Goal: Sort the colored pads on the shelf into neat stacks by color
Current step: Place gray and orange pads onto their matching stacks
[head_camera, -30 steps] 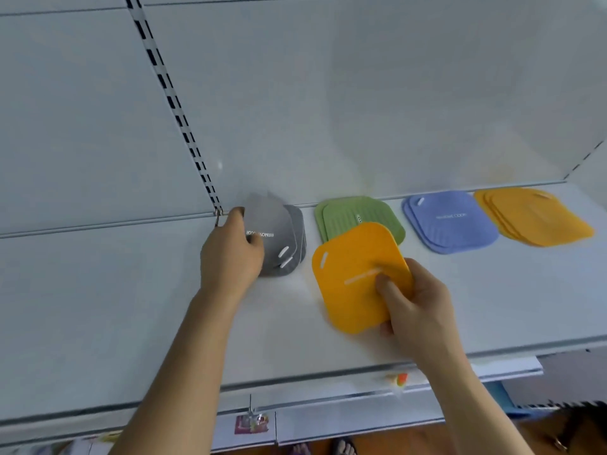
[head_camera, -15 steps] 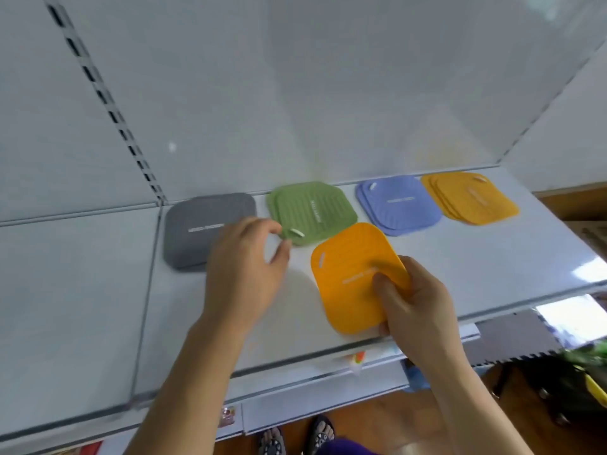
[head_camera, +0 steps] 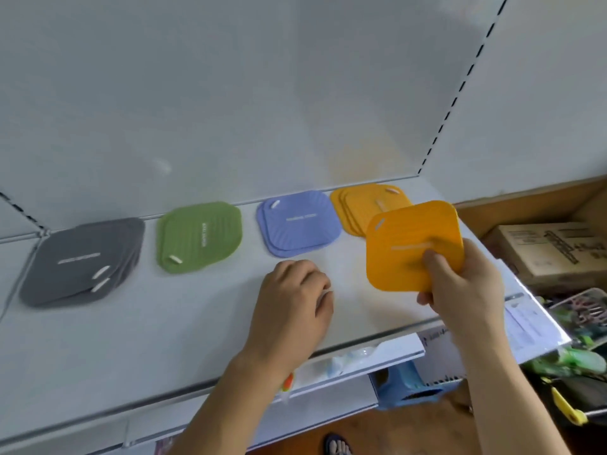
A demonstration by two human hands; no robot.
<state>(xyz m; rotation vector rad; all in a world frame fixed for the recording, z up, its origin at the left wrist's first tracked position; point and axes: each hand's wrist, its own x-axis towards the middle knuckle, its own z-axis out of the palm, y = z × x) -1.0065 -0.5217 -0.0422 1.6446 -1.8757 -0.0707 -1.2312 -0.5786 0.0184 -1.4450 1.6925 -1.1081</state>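
Four piles of pads lie along the back of the white shelf (head_camera: 131,339): a fanned grey stack (head_camera: 82,261) at the left, then a green stack (head_camera: 200,236), a blue stack (head_camera: 299,223) and an orange stack (head_camera: 358,205) at the right. My right hand (head_camera: 460,287) pinches one orange pad (head_camera: 410,244) by its lower right corner and holds it above the shelf, overlapping the near edge of the orange stack. My left hand (head_camera: 295,300) hovers over the shelf in front of the blue stack, fingers loosely curled, holding nothing.
The shelf's right end meets a white side panel (head_camera: 525,110). Beyond it sit a cardboard box (head_camera: 551,251) and assorted goods (head_camera: 578,320). Price labels (head_camera: 532,326) hang along the front rail, and a blue stool (head_camera: 407,385) stands below.
My right hand has carried the orange pad rightward from in front of the green stack to the orange stack. My left hand left the grey stack and moved right. The view swung right.
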